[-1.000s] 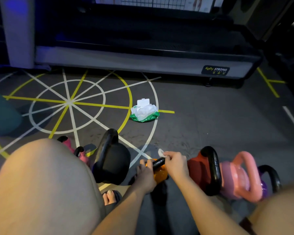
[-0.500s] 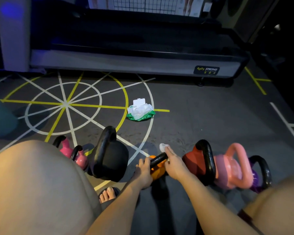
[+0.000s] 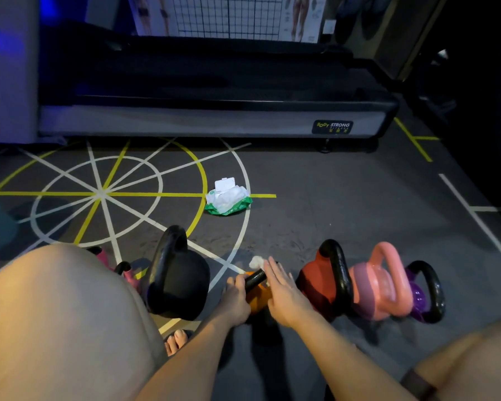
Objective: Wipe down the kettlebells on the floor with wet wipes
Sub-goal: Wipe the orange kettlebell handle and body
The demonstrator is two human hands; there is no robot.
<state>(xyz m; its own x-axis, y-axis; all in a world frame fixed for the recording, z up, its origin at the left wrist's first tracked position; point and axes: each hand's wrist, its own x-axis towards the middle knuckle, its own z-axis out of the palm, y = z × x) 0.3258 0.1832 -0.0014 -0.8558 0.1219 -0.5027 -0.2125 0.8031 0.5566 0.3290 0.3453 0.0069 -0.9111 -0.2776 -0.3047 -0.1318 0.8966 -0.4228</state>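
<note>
Your left hand [image 3: 237, 296] grips the handle [image 3: 255, 278] of the orange kettlebell [image 3: 258, 303], stiff and probably heavy; your right hand [image 3: 284, 296] lies straight-fingered, soft wipe [image 3: 256, 261] at its fingertips.

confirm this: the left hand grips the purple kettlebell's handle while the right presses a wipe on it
Not purple: the head view shows the left hand gripping the handle of the orange kettlebell while the right hand presses a wipe on it.

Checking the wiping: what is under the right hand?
A white wipe pokes out beyond the right hand, by the black handle of the orange kettlebell, which the left hand grips. The palm covers the rest.
</note>
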